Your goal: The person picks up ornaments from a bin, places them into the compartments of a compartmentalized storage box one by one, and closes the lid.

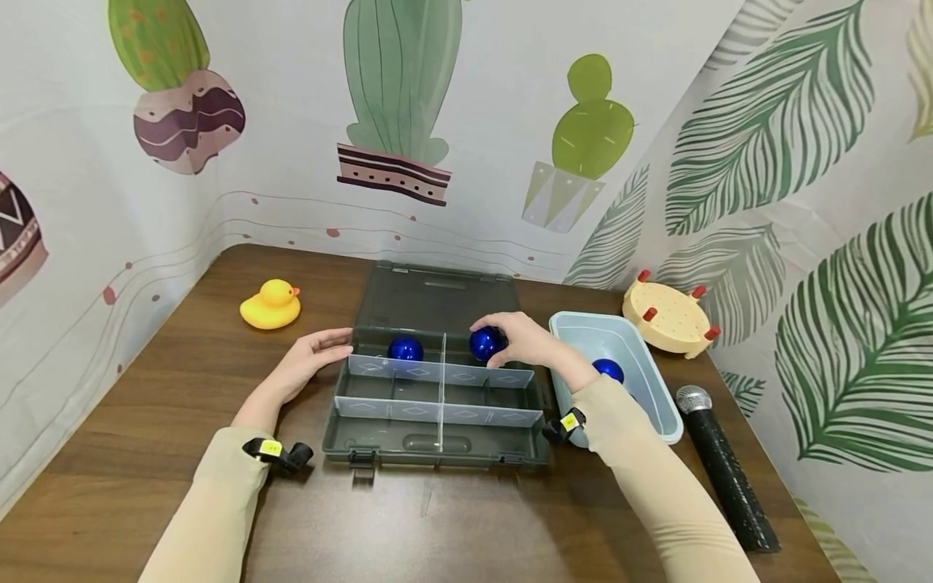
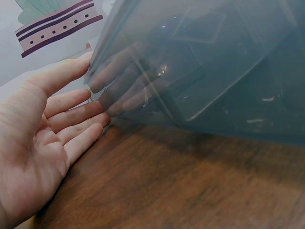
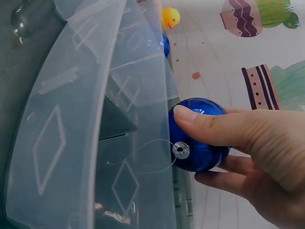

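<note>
My right hand point(image 1: 526, 338) grips a shiny blue ball ornament point(image 3: 199, 136), which has a clear cap and a thin string loop. It is at the back right compartment of the dark translucent organizer box point(image 1: 437, 445), whose lid point(image 1: 437, 295) lies open toward the wall. Another blue ball point(image 1: 405, 349) sits in the back left compartment. At the box's left side, my left hand point(image 1: 309, 362) has its fingers extended, the fingertips touching the wall in the left wrist view. Pale translucent dividers point(image 1: 394, 407) split the box into rows.
Right of the box stands a light blue tub point(image 1: 652, 380) with a blue ball point(image 1: 608, 370) inside. Beyond it is a cream round stool-like toy point(image 1: 672, 316) with red-tipped legs. A black microphone point(image 1: 729, 470) lies at the right; a yellow rubber duck point(image 1: 271, 306) sits back left.
</note>
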Available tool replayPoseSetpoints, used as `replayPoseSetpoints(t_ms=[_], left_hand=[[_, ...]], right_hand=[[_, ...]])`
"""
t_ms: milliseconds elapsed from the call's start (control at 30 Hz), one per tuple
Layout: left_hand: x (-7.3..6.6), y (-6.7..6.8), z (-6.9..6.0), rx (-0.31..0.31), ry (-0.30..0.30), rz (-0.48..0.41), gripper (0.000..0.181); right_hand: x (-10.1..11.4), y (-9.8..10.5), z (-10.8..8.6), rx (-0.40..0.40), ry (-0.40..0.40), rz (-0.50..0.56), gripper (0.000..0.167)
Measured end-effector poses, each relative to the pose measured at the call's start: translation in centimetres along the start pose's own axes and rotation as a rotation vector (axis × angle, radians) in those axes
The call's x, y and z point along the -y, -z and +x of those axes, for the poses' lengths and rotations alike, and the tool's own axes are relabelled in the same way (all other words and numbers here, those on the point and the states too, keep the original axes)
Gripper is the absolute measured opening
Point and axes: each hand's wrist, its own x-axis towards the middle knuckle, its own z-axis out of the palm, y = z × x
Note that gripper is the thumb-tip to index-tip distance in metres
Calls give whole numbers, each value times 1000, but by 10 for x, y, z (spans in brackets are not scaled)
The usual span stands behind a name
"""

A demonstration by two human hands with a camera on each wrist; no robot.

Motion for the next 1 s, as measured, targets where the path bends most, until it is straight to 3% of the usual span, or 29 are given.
replayPoseSetpoints(t_ms=[200,467,1000], left_hand=[[0,-1,1,10,-1,-2,63],[-2,-1,0,-2,-4,-8,61],[-3,0,-3,7,-8,-17,59]], right_hand=[[-2,-2,1,22,-8,6,60],[-3,-4,2,27,46,0,58],[-7,-8,5,84,-19,-9,60]])
